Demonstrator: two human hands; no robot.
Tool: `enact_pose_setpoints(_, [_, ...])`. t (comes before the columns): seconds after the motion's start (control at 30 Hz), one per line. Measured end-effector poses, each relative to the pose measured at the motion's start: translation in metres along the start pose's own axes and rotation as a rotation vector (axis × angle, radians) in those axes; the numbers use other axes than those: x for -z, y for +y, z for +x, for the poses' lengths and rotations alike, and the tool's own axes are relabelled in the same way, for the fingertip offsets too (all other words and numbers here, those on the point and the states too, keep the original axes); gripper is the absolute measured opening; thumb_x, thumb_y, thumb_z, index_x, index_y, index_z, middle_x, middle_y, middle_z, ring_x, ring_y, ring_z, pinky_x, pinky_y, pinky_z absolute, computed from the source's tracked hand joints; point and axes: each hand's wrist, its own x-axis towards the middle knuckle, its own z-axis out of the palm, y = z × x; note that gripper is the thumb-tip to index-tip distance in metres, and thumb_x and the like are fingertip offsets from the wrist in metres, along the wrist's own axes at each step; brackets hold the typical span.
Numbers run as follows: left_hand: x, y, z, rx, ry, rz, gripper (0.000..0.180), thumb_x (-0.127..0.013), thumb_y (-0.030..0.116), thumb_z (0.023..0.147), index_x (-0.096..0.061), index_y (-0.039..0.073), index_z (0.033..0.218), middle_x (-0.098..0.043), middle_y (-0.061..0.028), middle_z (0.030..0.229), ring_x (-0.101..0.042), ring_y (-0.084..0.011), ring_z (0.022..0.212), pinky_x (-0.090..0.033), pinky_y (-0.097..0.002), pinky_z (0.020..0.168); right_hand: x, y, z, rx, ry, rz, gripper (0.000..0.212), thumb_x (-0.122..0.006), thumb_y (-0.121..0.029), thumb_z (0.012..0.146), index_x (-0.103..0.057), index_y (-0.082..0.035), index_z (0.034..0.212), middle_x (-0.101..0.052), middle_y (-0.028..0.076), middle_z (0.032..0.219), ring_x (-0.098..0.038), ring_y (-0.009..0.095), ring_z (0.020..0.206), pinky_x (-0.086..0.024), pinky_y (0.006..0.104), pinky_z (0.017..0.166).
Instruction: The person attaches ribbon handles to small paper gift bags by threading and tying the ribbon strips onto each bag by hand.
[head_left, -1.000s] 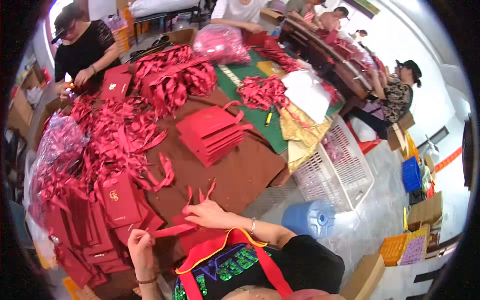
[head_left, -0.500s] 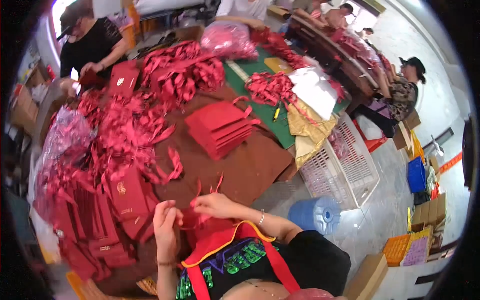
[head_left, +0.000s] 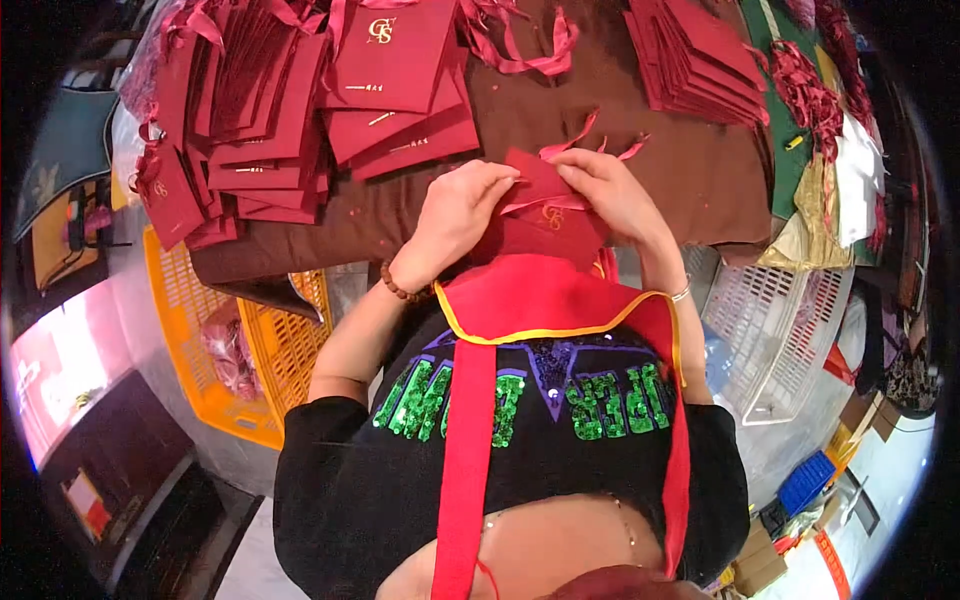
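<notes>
Between my hands, at the near table edge, is a dark red paper gift bag [head_left: 545,238] with a gold print. The fingertips of my left hand [head_left: 455,215] pinch its upper left edge. On the other side my right hand [head_left: 618,198] grips its upper right part, thumb and index finger together. A pink-red ribbon [head_left: 585,130] sticks up behind the right fingers, and another strip crosses the bag's front. The bag's lower end sits close above my red apron [head_left: 540,300]; how it rests there is hidden.
Stacked red bags lie on the brown-covered table [head_left: 560,90]: a pile [head_left: 400,65] at left and another [head_left: 700,70] at far right. Loose ribbons [head_left: 805,90] lie on the green mat. An orange crate [head_left: 200,370] and a white crate [head_left: 775,330] stand below the table.
The view has tipped down toward my body, so the co-workers are out of it. My fingertips have moved to the bag's two upper sides, and its gold print now shows.
</notes>
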Motion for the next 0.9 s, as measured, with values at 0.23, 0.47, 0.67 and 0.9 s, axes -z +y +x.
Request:
enact_pose_setpoints(0.23, [-0.01,-0.001,-0.011,-0.074,0.125,0.057,0.01,-0.06,0.011,0.081,-0.062,0.004,0.087,-0.059,-0.0129,0.078,-0.06,-0.0301,0.072,-0.047,-0.0352,0.063,-0.009,-0.004,-0.006,-0.032,0.007,0.093,0.029,-0.049,-0.014,0.09,-0.056,0.005,0.112,-0.059,0.002,0.099,-0.052,0.007,0.089,-0.042,0.0211,0.079])
enact_pose_setpoints(0.47, [-0.009,0.007,-0.004,-0.129,0.18,0.224,0.007,-0.063,0.012,0.077,-0.063,0.007,0.083,-0.056,-0.0093,0.073,-0.058,-0.0285,0.068,-0.045,-0.0366,0.059,-0.011,-0.018,-0.006,-0.078,-0.001,0.07,0.029,-0.051,-0.015,0.089,-0.057,0.004,0.11,-0.06,0.0,0.093,-0.052,0.005,0.083,-0.042,0.0197,0.074])
enact_pose_setpoints(0.67, [-0.011,0.01,0.001,-0.155,0.146,0.309,0.005,-0.062,0.012,0.077,-0.059,0.008,0.077,-0.055,-0.0086,0.073,-0.057,-0.029,0.069,-0.043,-0.0386,0.059,-0.012,-0.02,-0.006,-0.101,-0.001,0.091,0.028,-0.05,-0.014,0.089,-0.058,0.004,0.109,-0.059,-0.001,0.093,-0.051,0.004,0.083,-0.042,0.0193,0.073])
enact_pose_setpoints(0.9, [-0.012,0.009,0.005,-0.11,0.107,0.274,0.008,-0.06,0.014,0.075,-0.056,0.008,0.074,-0.054,-0.0085,0.071,-0.057,-0.027,0.068,-0.042,-0.0379,0.06,-0.015,-0.01,-0.006,-0.041,-0.01,0.082,0.033,-0.051,-0.017,0.087,-0.055,0.005,0.111,-0.063,0.012,0.104,-0.056,0.016,0.096,-0.043,0.0277,0.085])
